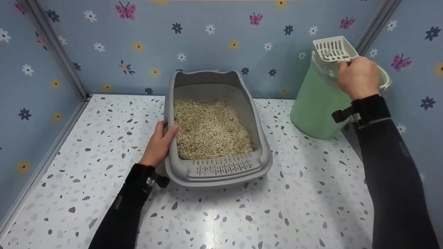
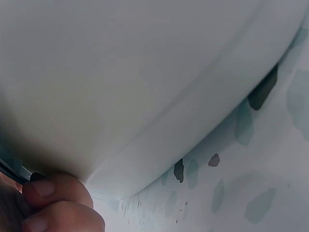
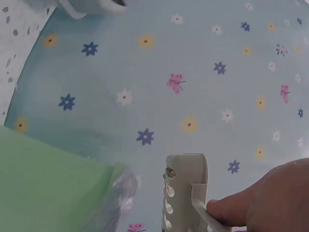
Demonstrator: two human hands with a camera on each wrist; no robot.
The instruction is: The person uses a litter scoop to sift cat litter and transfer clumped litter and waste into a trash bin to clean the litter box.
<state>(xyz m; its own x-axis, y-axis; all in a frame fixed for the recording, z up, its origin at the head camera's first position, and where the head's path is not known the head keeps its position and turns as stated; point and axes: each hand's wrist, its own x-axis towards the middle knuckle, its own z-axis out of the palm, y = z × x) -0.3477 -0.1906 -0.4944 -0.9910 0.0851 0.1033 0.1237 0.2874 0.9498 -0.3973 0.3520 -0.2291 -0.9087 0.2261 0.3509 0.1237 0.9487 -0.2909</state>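
A grey litter box with a slotted front step stands on the floor, holding tan granular litter. My left hand grips its left rim, thumb over the edge; in the left wrist view, curled fingers show beside the box's pale outer wall. Over the green bin, my right hand holds a slotted litter scoop by its handle. Some bits lie in the scoop's slots. In the right wrist view the scoop appears tilted, with a dark clump near one slot.
A clear plastic liner hangs over the bin's rim. Blue panels with flowers and butterflies rise behind and on both sides. The floor is white with grey specks.
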